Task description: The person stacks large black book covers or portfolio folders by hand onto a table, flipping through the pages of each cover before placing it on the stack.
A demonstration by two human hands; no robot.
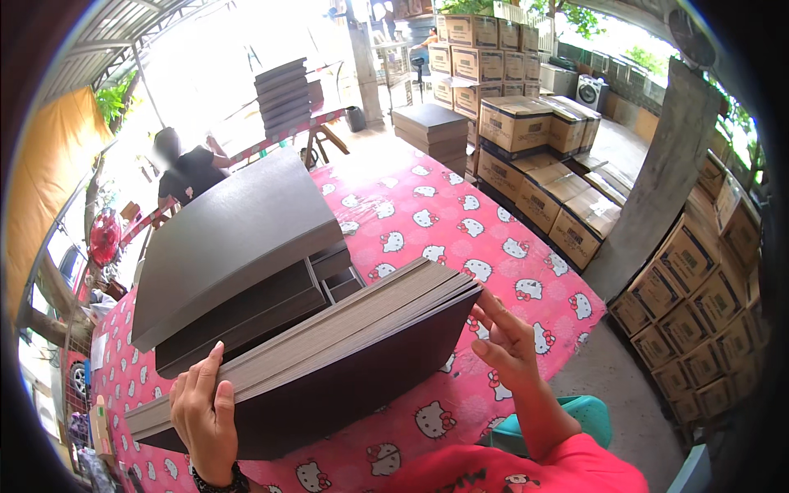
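A thick stack of dark boards (353, 386) with grey-brown edges stands tilted on the table in front of me, its smooth dark face toward me. My left hand (205, 403) grips its left end, fingers over the upper edges and thumb on the near face. At the right end, my right hand (508, 338) holds the upper corner, fingertips against the board edges and thumb apart. Just behind lies a larger pile of dark grey panels (238, 238), the top one overhanging. Dark pieces with slots or compartments (329, 275) show beneath it.
A pink cartoon-cat cloth covers the table (394, 205). Another board stack (431, 131) stands at its far edge, and a tall one (283, 99) farther left. Cardboard boxes (514, 123) are piled beyond and at right (690, 304). A person (193, 172) sits across the table; a teal stool (583, 419) is beside me.
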